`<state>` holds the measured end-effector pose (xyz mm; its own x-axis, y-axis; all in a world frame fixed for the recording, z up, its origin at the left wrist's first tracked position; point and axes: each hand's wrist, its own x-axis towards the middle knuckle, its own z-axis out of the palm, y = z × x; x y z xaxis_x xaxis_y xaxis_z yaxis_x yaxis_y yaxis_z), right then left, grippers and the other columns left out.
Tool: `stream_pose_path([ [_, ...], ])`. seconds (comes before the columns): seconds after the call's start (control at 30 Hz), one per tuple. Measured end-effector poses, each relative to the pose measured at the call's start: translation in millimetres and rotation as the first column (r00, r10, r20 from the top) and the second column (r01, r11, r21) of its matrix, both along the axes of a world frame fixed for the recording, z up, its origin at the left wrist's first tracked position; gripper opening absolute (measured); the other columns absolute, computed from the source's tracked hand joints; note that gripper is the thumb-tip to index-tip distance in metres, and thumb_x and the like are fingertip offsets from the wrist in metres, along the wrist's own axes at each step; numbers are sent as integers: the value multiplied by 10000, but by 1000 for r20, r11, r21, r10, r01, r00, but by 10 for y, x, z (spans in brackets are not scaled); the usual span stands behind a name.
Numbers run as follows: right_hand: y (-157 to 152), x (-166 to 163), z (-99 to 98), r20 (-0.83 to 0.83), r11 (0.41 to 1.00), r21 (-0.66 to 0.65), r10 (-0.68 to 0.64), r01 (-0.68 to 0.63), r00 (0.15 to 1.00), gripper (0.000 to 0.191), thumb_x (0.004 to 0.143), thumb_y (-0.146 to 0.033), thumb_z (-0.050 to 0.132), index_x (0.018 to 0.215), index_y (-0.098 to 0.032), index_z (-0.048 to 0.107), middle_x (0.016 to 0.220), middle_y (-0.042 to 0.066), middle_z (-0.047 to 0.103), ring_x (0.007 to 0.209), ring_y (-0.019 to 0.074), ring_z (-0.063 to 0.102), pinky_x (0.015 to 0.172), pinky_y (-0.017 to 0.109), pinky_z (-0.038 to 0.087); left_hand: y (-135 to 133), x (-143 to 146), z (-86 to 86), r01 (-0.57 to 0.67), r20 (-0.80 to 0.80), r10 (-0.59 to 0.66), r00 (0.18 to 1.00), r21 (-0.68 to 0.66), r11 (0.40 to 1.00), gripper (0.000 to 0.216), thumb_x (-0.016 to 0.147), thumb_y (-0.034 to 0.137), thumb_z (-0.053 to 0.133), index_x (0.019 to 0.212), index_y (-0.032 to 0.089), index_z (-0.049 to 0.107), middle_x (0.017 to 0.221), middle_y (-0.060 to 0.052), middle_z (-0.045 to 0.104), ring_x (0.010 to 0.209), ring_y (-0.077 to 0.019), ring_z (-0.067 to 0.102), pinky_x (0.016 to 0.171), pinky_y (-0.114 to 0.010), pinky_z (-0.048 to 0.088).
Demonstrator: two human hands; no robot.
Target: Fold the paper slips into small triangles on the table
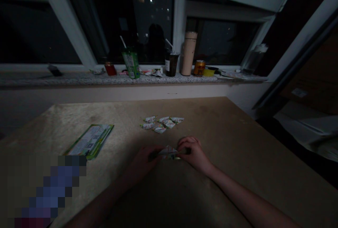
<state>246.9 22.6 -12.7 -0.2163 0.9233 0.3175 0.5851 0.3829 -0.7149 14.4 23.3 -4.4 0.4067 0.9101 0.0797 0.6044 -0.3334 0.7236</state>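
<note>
Between my two hands is a small folded packet (168,152), pale with green and red print, low over the table's near middle. My left hand (148,157) pinches its left end, and that hand is in deep shadow. On the other side, my right hand (192,152) grips the right end between thumb and fingers. Just beyond lie several similar folded triangular packets (160,128), loosely grouped on the table. A flat green and white printed package (91,140) rests to the left of them.
The brown table (211,126) meets a wall under a stone windowsill (148,79). Along the sill stand a green cup (131,64) with a straw, a dark drink cup (171,64), a beige flask (189,54), a gold can (199,68) and a red jar (110,69). The lower left is pixelated.
</note>
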Motion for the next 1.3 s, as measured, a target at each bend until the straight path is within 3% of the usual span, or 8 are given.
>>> stream_pose_path([
  [0.23,19,49,29,-34,998,55,15,-13,999,131,651,-145,775,649,-209,661,850,3,654,892,186,588,881,383,305,-58,10,76,-23,-57,28,998,87,996,234,832,265,546,1026,242,675,982,-9,680,941,-209,597,852,-321,448],
  [0.43,42,92,2,-55,983,71,171,-167,984,132,649,-155,779,636,-214,662,833,0,647,871,180,597,863,364,338,-41,-28,133,129,-131,-103,986,211,969,212,853,189,516,990,239,669,936,-5,686,909,-192,589,862,-337,407],
  [0.67,24,112,19,-3,955,41,296,-295,955,166,604,-192,815,632,-211,653,779,-11,656,840,174,611,846,338,360,-20,-60,132,325,-259,-263,929,232,917,309,824,84,448,988,252,649,1011,13,698,943,-181,586,897,-353,350],
  [0.97,0,150,99,55,941,-47,336,-334,940,140,609,-274,820,687,-251,706,792,-13,682,878,184,608,927,366,324,-120,-44,212,419,-393,-315,864,214,883,404,767,71,467,1086,267,620,1146,11,644,1023,-200,558,908,-368,354],
  [1.1,-3,145,105,66,945,-45,325,-323,943,154,587,-267,835,670,-248,707,770,-21,676,869,177,606,929,363,310,-239,44,265,432,-445,-296,845,241,869,314,821,138,477,1082,238,618,1102,-22,650,996,-217,568,921,-386,372],
  [1.3,1,131,68,66,963,-104,254,-247,965,145,566,-285,842,621,-256,711,733,-32,669,885,178,592,973,382,242,-376,180,198,481,-492,-310,814,269,834,303,880,140,464,1159,205,565,1158,-50,620,1043,-213,564,928,-363,425],
])
